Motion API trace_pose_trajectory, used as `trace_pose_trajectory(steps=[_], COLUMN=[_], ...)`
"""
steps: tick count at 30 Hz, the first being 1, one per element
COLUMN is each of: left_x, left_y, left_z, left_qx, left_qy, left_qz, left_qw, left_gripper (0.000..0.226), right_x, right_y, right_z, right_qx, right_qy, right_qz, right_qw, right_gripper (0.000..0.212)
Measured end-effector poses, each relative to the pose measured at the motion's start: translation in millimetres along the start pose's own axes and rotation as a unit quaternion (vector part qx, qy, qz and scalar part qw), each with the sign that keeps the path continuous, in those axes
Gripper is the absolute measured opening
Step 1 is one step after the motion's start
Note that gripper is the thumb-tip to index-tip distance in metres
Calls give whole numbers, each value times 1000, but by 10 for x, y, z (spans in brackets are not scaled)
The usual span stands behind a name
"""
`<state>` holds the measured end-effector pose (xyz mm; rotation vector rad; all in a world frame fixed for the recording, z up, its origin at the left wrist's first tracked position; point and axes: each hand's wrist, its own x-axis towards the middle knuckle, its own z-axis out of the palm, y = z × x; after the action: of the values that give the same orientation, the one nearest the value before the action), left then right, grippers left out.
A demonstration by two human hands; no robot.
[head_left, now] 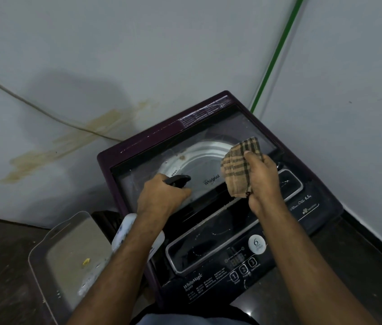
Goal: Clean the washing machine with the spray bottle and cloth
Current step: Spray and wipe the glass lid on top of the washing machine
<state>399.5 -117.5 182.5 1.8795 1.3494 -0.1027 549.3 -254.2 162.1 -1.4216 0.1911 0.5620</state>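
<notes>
A dark purple top-loading washing machine [124, 151] fills the centre, its glass lid [208, 137] closed over a steel drum. My left hand [161, 198] grips a spray bottle [124, 231] with a white body and a black nozzle that points right across the lid. My right hand [263, 181] holds a bunched brown checked cloth [239, 160] just above the lid's right side. The black control panel [222, 256] lies nearest me, partly hidden by both forearms.
A grey plastic tub [68, 256] with a small yellow scrap inside stands on the dark floor left of the machine. Stained white walls close in behind and to the right. A green pipe [276, 52] and a pale cable [32, 106] run along the walls.
</notes>
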Motion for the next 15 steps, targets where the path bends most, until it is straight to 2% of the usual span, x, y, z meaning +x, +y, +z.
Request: trace_pose_trajectory(steps=[7,15], left_x=[9,33], left_y=[125,221], left_z=[84,24], left_qx=[6,-31], left_qy=[9,61], left_qz=[18,17], left_qw=[1000,998], left_gripper=[29,35], right_x=[81,105], right_y=[-77,-96], right_z=[-106,-77], right_qx=[9,0], right_qy=[10,-1], right_qz=[-1,-3], right_qw=[1000,1000], right_gripper=[14,10])
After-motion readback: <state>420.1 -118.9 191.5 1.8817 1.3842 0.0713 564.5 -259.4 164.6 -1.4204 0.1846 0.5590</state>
